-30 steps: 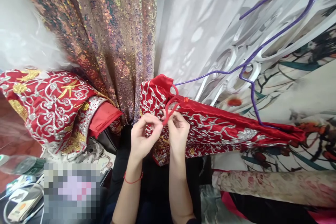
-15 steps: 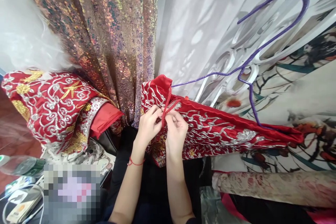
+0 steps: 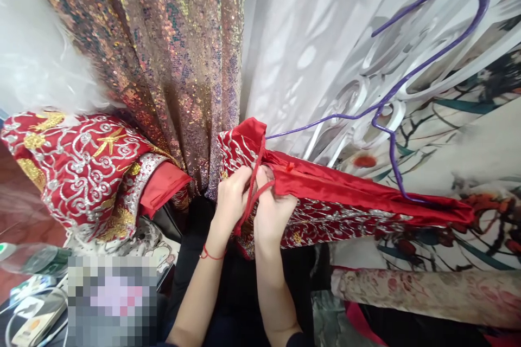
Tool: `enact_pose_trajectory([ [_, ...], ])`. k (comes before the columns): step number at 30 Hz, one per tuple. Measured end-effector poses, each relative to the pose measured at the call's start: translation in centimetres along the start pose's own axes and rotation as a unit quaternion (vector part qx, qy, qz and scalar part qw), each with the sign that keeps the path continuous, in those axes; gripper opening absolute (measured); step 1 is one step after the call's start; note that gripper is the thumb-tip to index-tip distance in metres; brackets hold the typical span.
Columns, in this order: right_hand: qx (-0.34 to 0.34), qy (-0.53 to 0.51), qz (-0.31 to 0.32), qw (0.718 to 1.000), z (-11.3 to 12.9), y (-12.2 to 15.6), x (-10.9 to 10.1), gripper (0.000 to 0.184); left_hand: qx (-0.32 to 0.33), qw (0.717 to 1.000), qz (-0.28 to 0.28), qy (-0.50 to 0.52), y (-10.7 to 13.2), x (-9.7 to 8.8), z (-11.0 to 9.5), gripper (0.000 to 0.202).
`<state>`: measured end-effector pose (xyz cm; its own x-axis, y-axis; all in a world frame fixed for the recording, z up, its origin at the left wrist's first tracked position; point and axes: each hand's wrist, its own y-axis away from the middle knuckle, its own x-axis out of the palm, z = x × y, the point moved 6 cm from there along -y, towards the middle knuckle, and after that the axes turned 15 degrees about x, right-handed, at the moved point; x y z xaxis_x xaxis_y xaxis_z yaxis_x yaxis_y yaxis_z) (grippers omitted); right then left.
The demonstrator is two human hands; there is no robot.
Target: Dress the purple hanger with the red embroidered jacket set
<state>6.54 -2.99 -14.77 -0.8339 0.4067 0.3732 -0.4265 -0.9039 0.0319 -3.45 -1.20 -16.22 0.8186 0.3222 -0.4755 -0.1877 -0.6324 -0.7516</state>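
A red garment with silver embroidery (image 3: 321, 227) lies across my lap, its satin upper edge folded outward in a broad smooth band. My left hand (image 3: 233, 195) is closed on the garment near its left end, fingertips partly hidden. Beside it, my right hand (image 3: 274, 214) grips the garment's edge, thumb up and fingers curled under. A thin red cord (image 3: 253, 179) runs down from the corner between my hands, and one strand crosses my right thumb. Stretched along the garment's opening is a purple hanger (image 3: 382, 100), its ends tucked inside the satin.
Another red embroidered garment (image 3: 89, 168) is heaped at the left beside a plastic bottle (image 3: 36, 258) and a white cable (image 3: 8, 325). A sequined curtain-like cloth (image 3: 171, 65) hangs ahead. White scrolled metalwork (image 3: 360, 97) stands behind the hanger, near a flower-painted cloth (image 3: 480, 146).
My right hand has turned and closed on the edge, folding more of the satin outward over the embroidery. The cord strands have dropped lower and spread apart. The hanger has shifted slightly right.
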Motion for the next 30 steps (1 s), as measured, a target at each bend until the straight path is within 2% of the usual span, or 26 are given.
enact_pose_trajectory([
  [3, -0.005, -0.020, -0.022, 1.000, 1.6, -0.2, 0.7, 0.025, -0.007, 1.000, -0.008, 0.013, 0.6, 0.3, -0.3, 0.021],
  [7, -0.046, -0.015, -0.006, 0.999, 3.3, -0.9, 1.8, 0.019, -0.022, 1.000, -0.017, -0.003, 0.5, 0.1, -0.2, 0.022],
  [10, -0.083, 0.066, 0.031, 0.994, 4.0, -1.4, 1.6, 0.016, -0.024, 0.999, 0.007, -0.035, -0.2, -0.4, 0.2, 0.019],
  [12, -0.141, 0.166, 0.052, 0.975, 4.8, -1.3, 0.4, 0.015, -0.010, 0.999, 0.009, -0.042, -0.8, -1.0, 0.2, 0.016],
  [14, -0.255, 0.262, 0.023, 0.930, 6.6, -0.7, -2.3, 0.012, 0.005, 0.999, -0.039, -0.035, -1.9, -2.1, 0.1, 0.013],
  [15, -0.326, 0.301, -0.013, 0.896, 7.7, -0.3, -4.2, 0.011, 0.011, 0.996, -0.080, -0.032, -2.6, -2.8, 0.1, 0.011],
  [17, -0.467, 0.356, -0.109, 0.802, 9.9, 0.7, -8.5, 0.017, 0.017, 0.984, -0.172, -0.038, -4.3, -4.2, 0.0, 0.010],
  [18, -0.517, 0.374, -0.163, 0.753, 10.9, 1.0, -10.8, 0.021, 0.017, 0.976, -0.211, -0.049, -5.3, -4.7, 0.1, 0.012],
  [19, -0.551, 0.396, -0.203, 0.706, 11.8, 1.1, -13.0, 0.028, 0.014, 0.969, -0.239, -0.061, -6.4, -5.0, 0.3, 0.016],
  [20, -0.560, 0.421, -0.225, 0.677, 12.7, 0.7, -15.0, 0.033, 0.008, 0.963, -0.258, -0.071, -7.6, -5.2, 0.7, 0.020],
  [21, -0.562, 0.434, -0.234, 0.664, 13.4, 0.2, -16.9, 0.037, -0.001, 0.962, -0.262, -0.078, -8.8, -5.2, 1.2, 0.026],
  [22, -0.532, 0.462, -0.211, 0.678, 14.0, -0.9, -18.6, 0.044, -0.013, 0.965, -0.250, -0.078, -10.0, -5.1, 1.8, 0.031],
  [23, -0.485, 0.482, -0.173, 0.709, 14.3, -2.3, -20.0, 0.046, -0.028, 0.972, -0.220, -0.076, -11.1, -4.7, 2.5, 0.036],
  [26, -0.342, 0.479, -0.071, 0.805, 13.9, -6.0, -23.3, 0.031, -0.064, 0.993, -0.076, -0.058, -13.1, -3.6, 4.2, 0.047],
  [28, -0.324, 0.438, -0.069, 0.836, 13.7, -7.5, -24.3, 0.023, -0.055, 0.998, 0.000, -0.038, -13.3, -3.5, 4.4, 0.051],
  [30, -0.350, 0.404, -0.102, 0.839, 13.8, -8.2, -24.4, 0.024, -0.030, 0.999, 0.021, -0.006, -13.0, -4.0, 4.0, 0.051],
])
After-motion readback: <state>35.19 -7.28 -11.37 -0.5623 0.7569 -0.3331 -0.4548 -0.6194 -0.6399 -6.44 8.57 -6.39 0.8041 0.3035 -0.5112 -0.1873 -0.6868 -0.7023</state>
